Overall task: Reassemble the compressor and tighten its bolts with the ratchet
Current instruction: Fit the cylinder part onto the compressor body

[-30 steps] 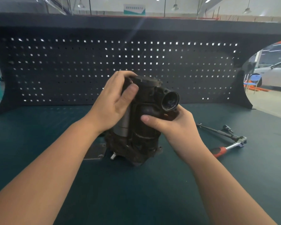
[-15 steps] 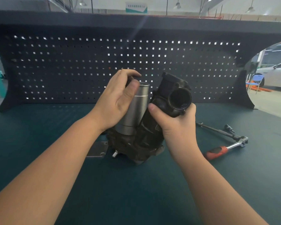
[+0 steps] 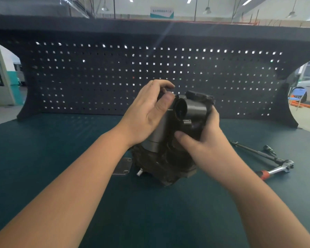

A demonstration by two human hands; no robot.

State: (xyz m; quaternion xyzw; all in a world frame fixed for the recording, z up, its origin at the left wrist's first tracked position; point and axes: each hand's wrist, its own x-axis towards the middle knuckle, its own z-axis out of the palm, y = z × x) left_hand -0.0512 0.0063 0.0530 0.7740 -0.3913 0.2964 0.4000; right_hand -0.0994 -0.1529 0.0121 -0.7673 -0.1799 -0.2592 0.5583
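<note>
Dark green matting covers the workbench [image 3: 61, 149], and a black pegboard [image 3: 115, 72] closes off the back of it. Just below the middle of the frame the compressor [image 3: 165, 165] stands on the mat, its dark lower body resting there while the upper parts are handled. A silver cylinder [image 3: 159, 135] is gripped near its top by the left hand [image 3: 147, 115], fingers curled over the upper end and thumb pressed to its side. The dark head piece [image 3: 195, 108], with its round port turned toward the camera and to the left, is gripped by the right hand [image 3: 204, 142], thumb across the front and fingers wrapped behind. Half a second ago the head was tilted away to the right with the cylinder's top bare; a second ago it sat over the cylinder. Now it has been swung back and turned, so a fresh orientation appears to be tried, and seating is judged unfinished; whether the head is fully down cannot be told. A flat metal plate [image 3: 123, 167] lies touching the compressor's left foot. At right of centre, well apart from the hands, the red-handled ratchet [image 3: 276, 170] lies untouched beside a long bar [image 3: 254, 154] and a socket [image 3: 269, 149], so the bolt tightening is judged still ahead.
</note>
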